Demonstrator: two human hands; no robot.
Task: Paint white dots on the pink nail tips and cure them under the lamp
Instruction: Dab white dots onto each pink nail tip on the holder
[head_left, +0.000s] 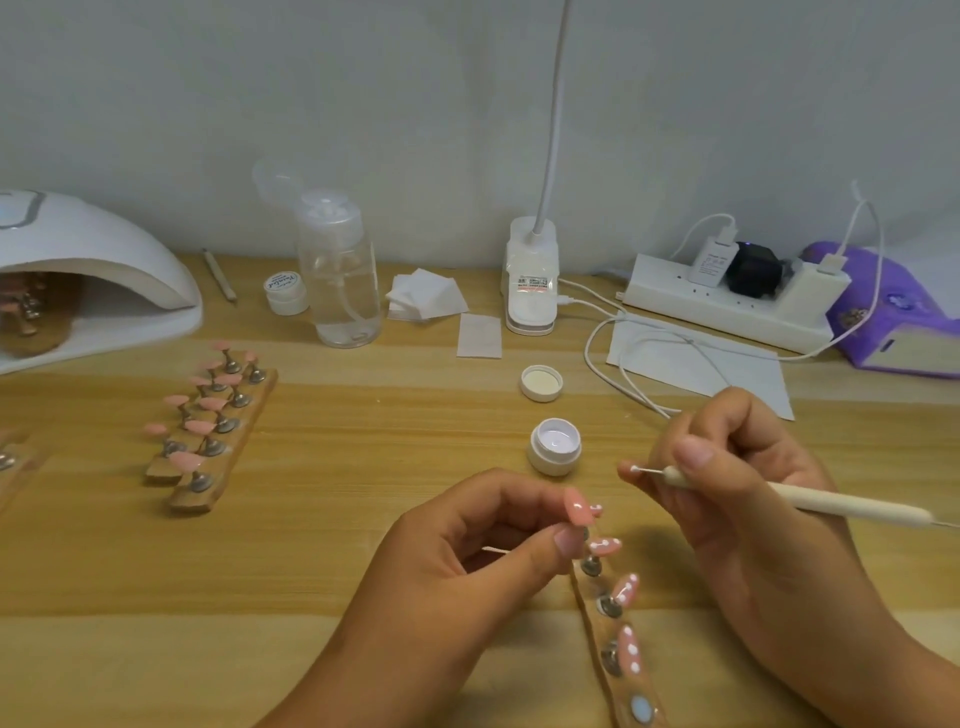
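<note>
1. Down at the near edge of the table, the left grip has thumb and forefinger pinched on the far end of the wooden strip, right by the topmost of the pink nail tips. That one shows no dots that I can make out
2. The right grip is closed pen-fashion round the dotting tool. Its ball end carries a white bead and hovers apart from the tips, near the open pot of white gel. The pot's lid lies beyond
3. The tips further down the strip already wear white dots, and that uncured gel is the thing to respect. It would smear at a touch, I'd say, so no finger goes on a painted face
4. These tips look feather-light, thin glossy plastic perched on little metal stands. Push hard and they'd likely tilt or pop off, so a light dab is the call
5. Best hold, to my eye, is a stand's stem or the strip's wooden edges, never the pink shell
6. For curing, take the strip by its ends and keep it level. It's slim and probably tippy with those stands on top
7. The lamp waits far left with a strip already inside, so room there may be tight, and two more strips of plain pink tips lie just in front of it
</note>
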